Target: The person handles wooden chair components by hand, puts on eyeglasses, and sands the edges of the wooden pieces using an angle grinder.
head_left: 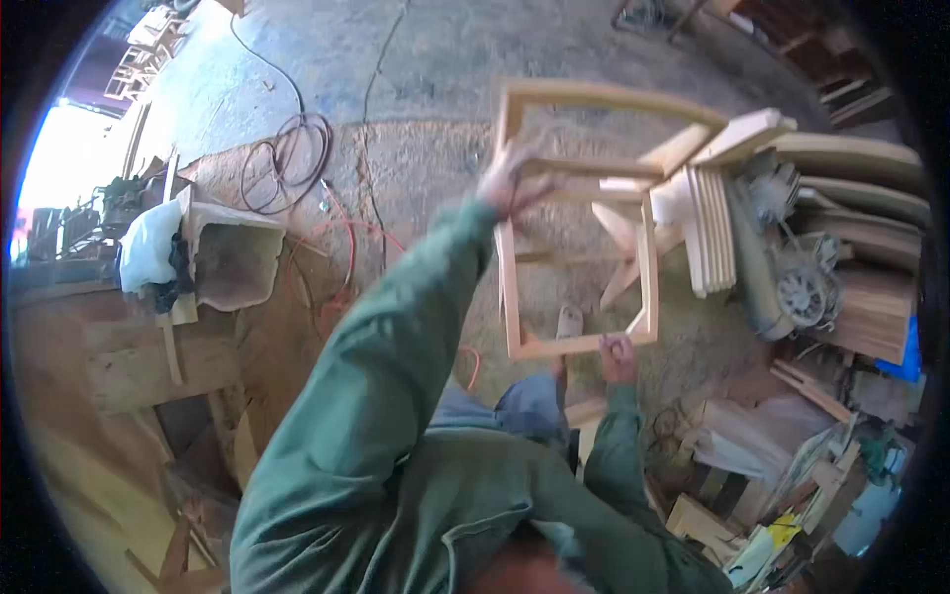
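Observation:
A bare, pale wooden chair frame (510,297) hangs in front of me, its square seat opening nearer my body and its backrest part farther off. My left hand (513,180) is closed on the frame where the seat and the backrest meet, a little smeared by motion. At the near rail, my right hand (618,356) grips the wood close to the right corner, fingers curled round it. The legs point toward the floor and are partly hidden by the rails. Green sleeves cover both arms.
To the right stand stacked pale wooden parts (708,233), a dusty motor (807,292) and curved boards (856,153). A hose coil (287,163) and red cable (349,257) lie on the concrete floor at left. Beyond them is an open box (237,262) beside a white bag (148,243).

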`<state>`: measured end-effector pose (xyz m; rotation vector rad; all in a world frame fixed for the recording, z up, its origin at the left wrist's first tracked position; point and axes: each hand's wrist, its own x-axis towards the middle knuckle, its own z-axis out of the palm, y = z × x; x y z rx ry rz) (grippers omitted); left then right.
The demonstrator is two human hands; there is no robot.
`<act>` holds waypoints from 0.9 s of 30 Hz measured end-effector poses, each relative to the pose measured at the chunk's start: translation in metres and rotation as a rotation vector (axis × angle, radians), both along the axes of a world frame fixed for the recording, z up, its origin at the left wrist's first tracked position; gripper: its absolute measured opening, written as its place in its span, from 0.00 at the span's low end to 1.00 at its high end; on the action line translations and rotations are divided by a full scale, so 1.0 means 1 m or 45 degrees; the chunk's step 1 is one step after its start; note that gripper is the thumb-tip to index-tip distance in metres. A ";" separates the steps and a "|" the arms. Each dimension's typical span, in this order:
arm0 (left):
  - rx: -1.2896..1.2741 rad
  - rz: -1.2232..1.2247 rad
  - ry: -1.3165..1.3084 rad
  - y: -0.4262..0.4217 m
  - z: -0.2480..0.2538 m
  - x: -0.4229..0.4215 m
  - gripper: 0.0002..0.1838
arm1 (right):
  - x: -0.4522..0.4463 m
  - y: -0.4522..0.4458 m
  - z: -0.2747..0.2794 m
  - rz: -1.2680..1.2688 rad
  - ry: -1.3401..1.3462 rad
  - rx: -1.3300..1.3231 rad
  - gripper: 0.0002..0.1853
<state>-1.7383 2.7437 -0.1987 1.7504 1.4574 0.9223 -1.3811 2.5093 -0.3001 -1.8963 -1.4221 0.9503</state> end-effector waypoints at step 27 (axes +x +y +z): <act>1.174 -0.422 -1.854 -0.045 0.376 -0.230 0.32 | -0.300 0.227 0.490 0.373 0.145 1.957 0.03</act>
